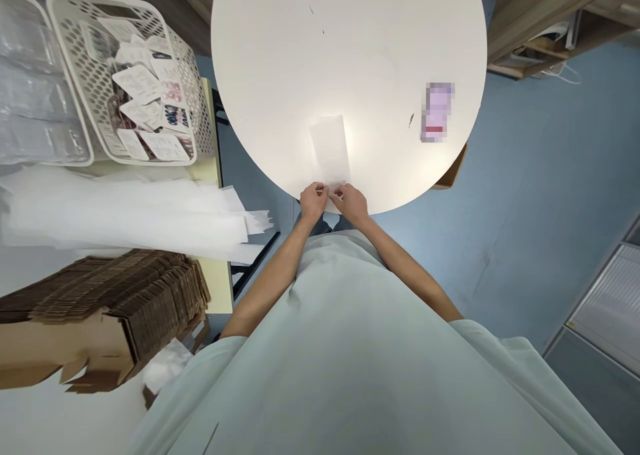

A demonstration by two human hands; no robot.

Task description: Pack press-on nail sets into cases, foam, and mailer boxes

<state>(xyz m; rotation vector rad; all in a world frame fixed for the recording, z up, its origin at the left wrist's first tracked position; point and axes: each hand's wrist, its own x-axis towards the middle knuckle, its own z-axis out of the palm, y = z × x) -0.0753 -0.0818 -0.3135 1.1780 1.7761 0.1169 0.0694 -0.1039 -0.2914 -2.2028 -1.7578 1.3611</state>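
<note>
A thin, translucent white sleeve-like sheet [331,147] lies flat on the round white table [270,62], close to its front edge. My left hand [314,200] pinches the near end of this sheet at its left corner, fingers curled in. Beside it, my right hand [351,203] is closed on the same near end, thumb and forefinger together. The two hands almost touch. Whether the sheet is a single layer or a pouch I cannot tell.
A pixelated purple item [438,112] lies at the table's right. On the left stand a white basket [107,145] of carded small items, clear plastic boxes [37,95], a pile of white translucent sheets [125,208] and stacked flattened brown cardboard boxes [125,295].
</note>
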